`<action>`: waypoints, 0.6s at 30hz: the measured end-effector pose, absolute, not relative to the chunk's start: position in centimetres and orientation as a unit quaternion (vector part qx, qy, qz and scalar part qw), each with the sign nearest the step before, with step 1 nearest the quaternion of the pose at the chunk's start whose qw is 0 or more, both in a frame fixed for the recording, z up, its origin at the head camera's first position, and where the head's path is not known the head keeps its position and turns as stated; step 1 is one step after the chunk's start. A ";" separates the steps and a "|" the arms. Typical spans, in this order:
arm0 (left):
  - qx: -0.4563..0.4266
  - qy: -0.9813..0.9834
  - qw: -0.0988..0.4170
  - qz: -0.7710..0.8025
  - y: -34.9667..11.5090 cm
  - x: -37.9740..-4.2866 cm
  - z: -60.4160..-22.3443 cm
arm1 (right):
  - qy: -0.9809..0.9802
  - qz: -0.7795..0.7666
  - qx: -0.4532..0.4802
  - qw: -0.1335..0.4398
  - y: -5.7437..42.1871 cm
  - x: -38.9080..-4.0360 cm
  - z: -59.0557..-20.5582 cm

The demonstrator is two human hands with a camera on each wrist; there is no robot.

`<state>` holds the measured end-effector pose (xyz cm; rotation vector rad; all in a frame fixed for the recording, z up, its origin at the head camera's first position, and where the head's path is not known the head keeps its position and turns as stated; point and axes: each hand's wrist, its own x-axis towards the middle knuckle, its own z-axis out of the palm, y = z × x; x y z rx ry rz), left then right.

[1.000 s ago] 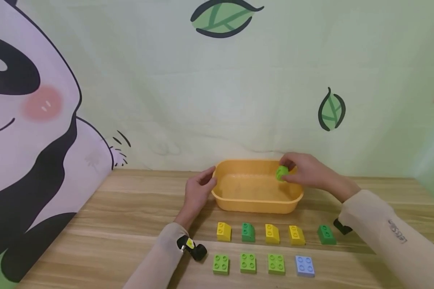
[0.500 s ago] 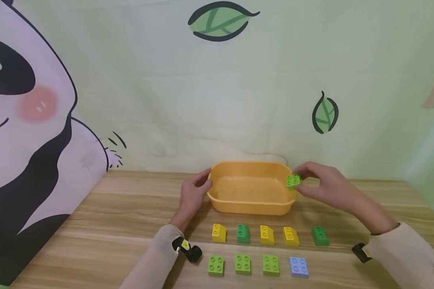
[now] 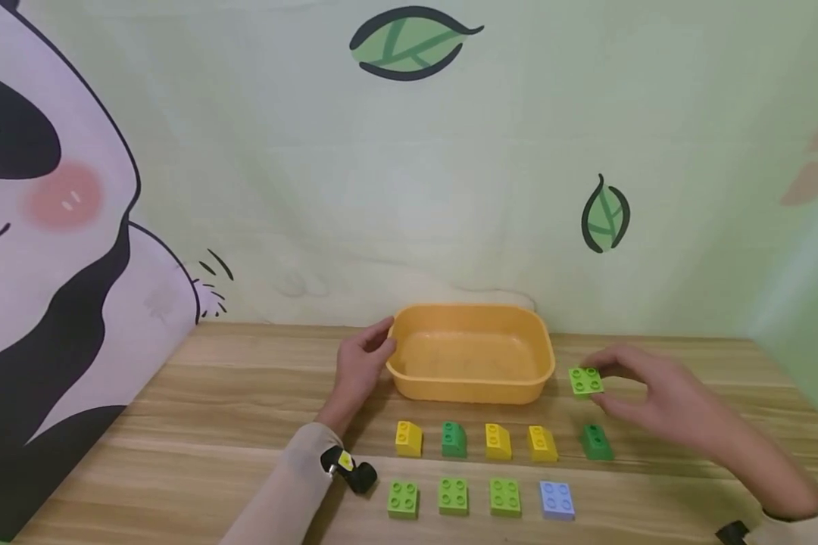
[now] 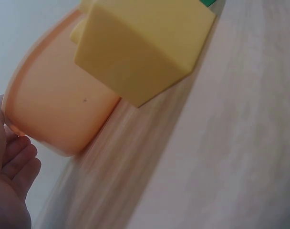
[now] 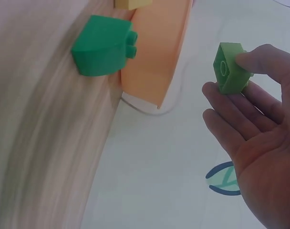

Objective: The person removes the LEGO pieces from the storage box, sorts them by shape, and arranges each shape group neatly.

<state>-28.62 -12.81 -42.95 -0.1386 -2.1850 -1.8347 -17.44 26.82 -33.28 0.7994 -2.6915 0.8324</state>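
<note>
My right hand (image 3: 664,393) pinches a light green building block (image 3: 586,381) between thumb and fingers, in the air to the right of an orange plastic basin (image 3: 470,391). In the right wrist view the block's (image 5: 232,69) hollow underside shows, and its studs face away. At the basin's left end, my left hand (image 3: 357,367) holds the rim with thumb and fingers. The left wrist view has part of that hand (image 4: 14,176) at the basin wall (image 4: 64,95). No blocks show inside the basin. Below my right hand, a dark green sloped block (image 3: 596,442) rests on the table.
In front of the basin stands a row of yellow (image 3: 408,439) and dark green (image 3: 453,439) sloped blocks. A nearer row has light green square blocks (image 3: 403,500) and a blue block (image 3: 557,500). Behind the wooden table (image 3: 259,393) hangs a printed cloth (image 3: 300,189).
My right hand has carried the light green block out from over the basin, rightward and toward me. The left hand has stayed at the basin's left end. The head view has shifted slightly.
</note>
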 end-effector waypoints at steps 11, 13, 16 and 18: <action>-0.048 -0.759 0.146 -0.632 -12.8 -28.7 -43.1 | -0.892 0.266 0.339 0.132 28.6 -14.8 -35.6; -0.047 -0.759 0.143 -0.633 -12.8 -28.7 -43.1 | -0.896 0.273 0.334 0.102 28.9 -14.4 -36.0; -0.048 -0.761 0.144 -0.631 -12.9 -28.6 -43.1 | -0.902 0.285 0.320 0.048 29.3 -13.8 -36.7; -0.048 -0.760 0.143 -0.632 -12.9 -28.6 -43.0 | -0.903 0.293 0.314 0.020 29.5 -13.5 -37.0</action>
